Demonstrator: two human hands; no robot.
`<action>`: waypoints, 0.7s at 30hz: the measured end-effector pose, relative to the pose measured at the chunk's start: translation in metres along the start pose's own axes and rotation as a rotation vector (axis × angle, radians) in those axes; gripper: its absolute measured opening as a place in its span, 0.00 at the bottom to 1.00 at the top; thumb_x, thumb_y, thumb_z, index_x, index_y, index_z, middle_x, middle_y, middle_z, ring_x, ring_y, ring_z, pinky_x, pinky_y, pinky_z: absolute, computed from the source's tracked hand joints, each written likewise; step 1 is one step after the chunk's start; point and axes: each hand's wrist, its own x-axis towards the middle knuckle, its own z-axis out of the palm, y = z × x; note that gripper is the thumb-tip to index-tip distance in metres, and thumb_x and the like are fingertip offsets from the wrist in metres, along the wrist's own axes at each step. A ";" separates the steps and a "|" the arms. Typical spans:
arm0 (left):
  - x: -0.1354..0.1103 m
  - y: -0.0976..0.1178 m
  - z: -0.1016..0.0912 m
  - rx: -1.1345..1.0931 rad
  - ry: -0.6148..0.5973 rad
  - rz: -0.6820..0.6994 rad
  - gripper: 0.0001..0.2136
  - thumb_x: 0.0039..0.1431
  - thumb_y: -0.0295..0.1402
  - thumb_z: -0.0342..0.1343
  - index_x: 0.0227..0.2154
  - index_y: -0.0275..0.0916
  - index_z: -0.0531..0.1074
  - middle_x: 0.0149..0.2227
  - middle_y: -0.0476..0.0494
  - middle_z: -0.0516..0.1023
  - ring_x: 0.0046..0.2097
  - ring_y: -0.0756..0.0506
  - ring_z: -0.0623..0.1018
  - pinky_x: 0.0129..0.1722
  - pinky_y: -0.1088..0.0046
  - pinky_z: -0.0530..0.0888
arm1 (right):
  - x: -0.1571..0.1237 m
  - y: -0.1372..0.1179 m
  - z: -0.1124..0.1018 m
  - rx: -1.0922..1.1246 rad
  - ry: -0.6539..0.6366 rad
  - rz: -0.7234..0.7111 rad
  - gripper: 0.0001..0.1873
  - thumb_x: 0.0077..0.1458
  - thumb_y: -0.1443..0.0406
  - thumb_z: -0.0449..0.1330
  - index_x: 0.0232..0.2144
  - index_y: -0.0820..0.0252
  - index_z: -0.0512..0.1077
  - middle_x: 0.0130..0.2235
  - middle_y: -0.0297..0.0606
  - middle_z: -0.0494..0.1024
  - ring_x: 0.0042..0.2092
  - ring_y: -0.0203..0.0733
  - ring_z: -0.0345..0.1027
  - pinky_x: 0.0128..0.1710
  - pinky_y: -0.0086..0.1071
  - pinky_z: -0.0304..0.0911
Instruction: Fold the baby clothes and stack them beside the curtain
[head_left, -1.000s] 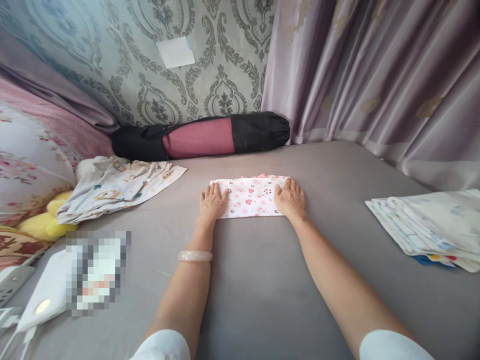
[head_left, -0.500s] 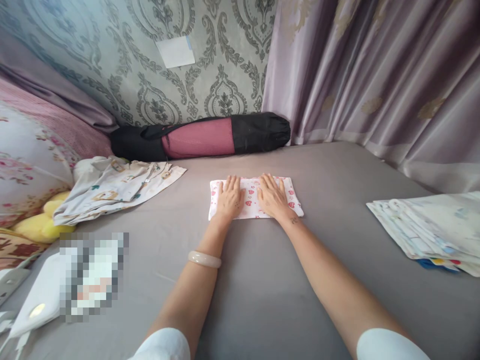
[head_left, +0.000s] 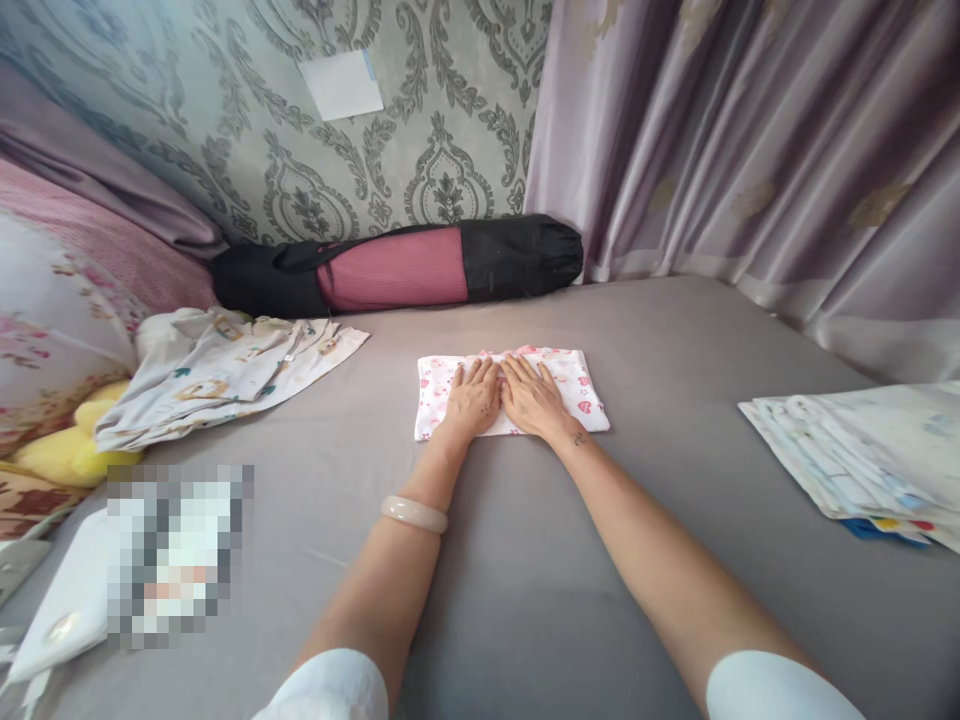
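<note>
A small folded white cloth with pink hearts (head_left: 577, 392) lies flat on the grey bed sheet (head_left: 525, 560) in the middle of the view. My left hand (head_left: 470, 398) rests palm down on its middle, fingers stretched out. My right hand (head_left: 531, 397) lies flat right beside it, fingers extended, the two hands almost touching. A pale bangle (head_left: 414, 513) circles my left wrist. Neither hand grips anything.
A stack of folded printed cloths (head_left: 862, 455) sits at the right. A heap of cream patterned garments (head_left: 225, 370) lies at the left, near a yellow plush toy (head_left: 67, 450). A black and pink rolled mat bag (head_left: 397, 268) lies along the wall. Curtains hang behind, to the right.
My hands slid inward from the cloth's outer edges to its middle and now lie side by side. The cloth stays in place.
</note>
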 end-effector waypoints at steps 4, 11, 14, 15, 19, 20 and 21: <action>-0.001 0.000 0.001 0.005 0.005 -0.011 0.22 0.69 0.33 0.36 0.63 0.36 0.60 0.66 0.40 0.61 0.68 0.41 0.58 0.67 0.54 0.52 | 0.000 0.000 -0.001 0.004 -0.015 0.004 0.29 0.66 0.63 0.39 0.66 0.67 0.57 0.69 0.44 0.54 0.69 0.45 0.44 0.68 0.46 0.36; -0.005 0.000 0.000 0.045 0.082 -0.128 0.25 0.70 0.38 0.34 0.64 0.34 0.59 0.67 0.36 0.59 0.69 0.39 0.55 0.67 0.52 0.50 | -0.004 -0.001 -0.005 0.005 0.044 0.125 0.29 0.66 0.64 0.40 0.65 0.70 0.56 0.69 0.47 0.54 0.70 0.47 0.41 0.68 0.47 0.33; -0.007 0.001 0.001 0.050 0.028 -0.158 0.26 0.70 0.40 0.34 0.64 0.33 0.59 0.67 0.34 0.58 0.69 0.38 0.55 0.67 0.51 0.51 | -0.005 0.000 -0.002 0.005 0.025 0.163 0.29 0.66 0.63 0.40 0.65 0.68 0.56 0.68 0.48 0.55 0.69 0.47 0.43 0.68 0.48 0.33; -0.007 0.001 0.001 0.049 0.015 -0.162 0.26 0.70 0.41 0.34 0.64 0.32 0.58 0.67 0.33 0.58 0.69 0.38 0.54 0.67 0.51 0.51 | -0.004 0.001 -0.001 0.004 0.019 0.166 0.29 0.67 0.63 0.40 0.65 0.68 0.57 0.68 0.48 0.55 0.69 0.47 0.44 0.67 0.48 0.33; -0.007 0.002 0.002 0.039 0.008 -0.167 0.27 0.70 0.41 0.34 0.64 0.32 0.58 0.67 0.32 0.57 0.69 0.38 0.54 0.67 0.51 0.52 | -0.004 0.001 -0.001 -0.008 0.011 0.157 0.29 0.66 0.62 0.40 0.65 0.69 0.56 0.68 0.48 0.54 0.69 0.48 0.43 0.67 0.48 0.32; -0.006 0.002 0.002 0.037 0.009 -0.166 0.26 0.70 0.41 0.35 0.64 0.32 0.58 0.67 0.33 0.57 0.69 0.37 0.54 0.67 0.51 0.52 | -0.004 0.001 -0.001 -0.011 0.006 0.156 0.29 0.66 0.63 0.40 0.65 0.69 0.56 0.69 0.48 0.54 0.69 0.48 0.43 0.67 0.48 0.32; -0.006 0.002 0.002 0.036 0.009 -0.166 0.26 0.70 0.41 0.35 0.64 0.32 0.58 0.67 0.33 0.57 0.69 0.37 0.54 0.67 0.51 0.52 | -0.004 0.001 -0.001 -0.013 0.002 0.155 0.29 0.66 0.63 0.40 0.65 0.70 0.56 0.69 0.48 0.54 0.69 0.48 0.43 0.67 0.48 0.33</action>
